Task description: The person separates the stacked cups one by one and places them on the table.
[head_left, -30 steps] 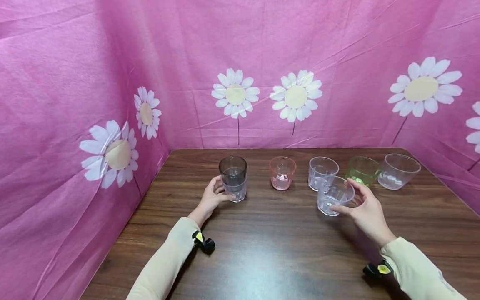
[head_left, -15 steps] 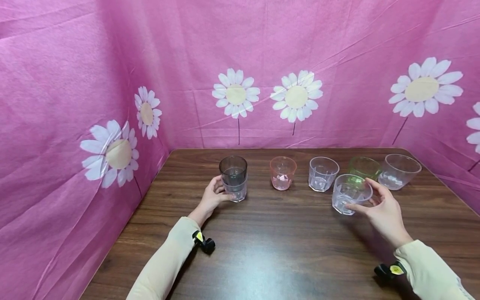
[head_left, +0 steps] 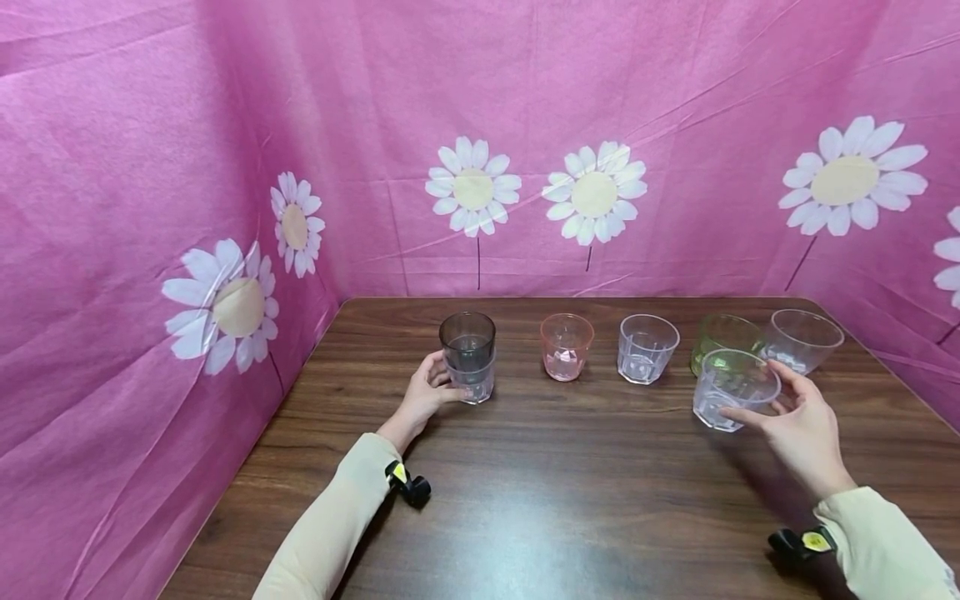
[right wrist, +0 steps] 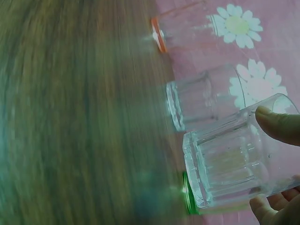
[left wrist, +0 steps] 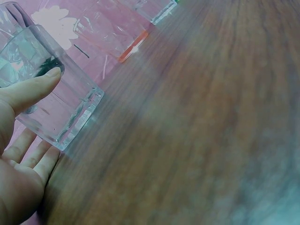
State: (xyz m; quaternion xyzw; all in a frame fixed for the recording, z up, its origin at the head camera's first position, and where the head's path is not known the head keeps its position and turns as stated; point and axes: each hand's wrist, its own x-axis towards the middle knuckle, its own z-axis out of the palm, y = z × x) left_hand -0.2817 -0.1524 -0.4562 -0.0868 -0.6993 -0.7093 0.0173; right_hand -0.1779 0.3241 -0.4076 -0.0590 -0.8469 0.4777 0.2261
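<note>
My left hand point(head_left: 426, 396) grips a clear faceted cup point(left wrist: 77, 108) at the table's left, thumb on its near side and fingers behind. Nested in its top is a smoky dark cup point(head_left: 467, 337). On the right, my right hand point(head_left: 806, 433) holds another clear cup point(head_left: 723, 400) between thumb and fingers, tilted slightly. In the head view this cup overlaps a green cup point(head_left: 723, 329) behind it. The right wrist view shows the held cup's thick base and my thumb point(right wrist: 279, 125) near the rim.
Along the back of the wooden table point(head_left: 525, 483) stand a pink cup point(head_left: 567, 346), a clear cup point(head_left: 647, 350) and, at far right, a wider-looking clear cup point(head_left: 810, 333). A pink cloth point(head_left: 360, 125) printed with daisies hangs behind and at the sides.
My right hand has carried its clear cup to the right, from in front of the standing clear cup to in front of the green one. My left hand has stayed put.
</note>
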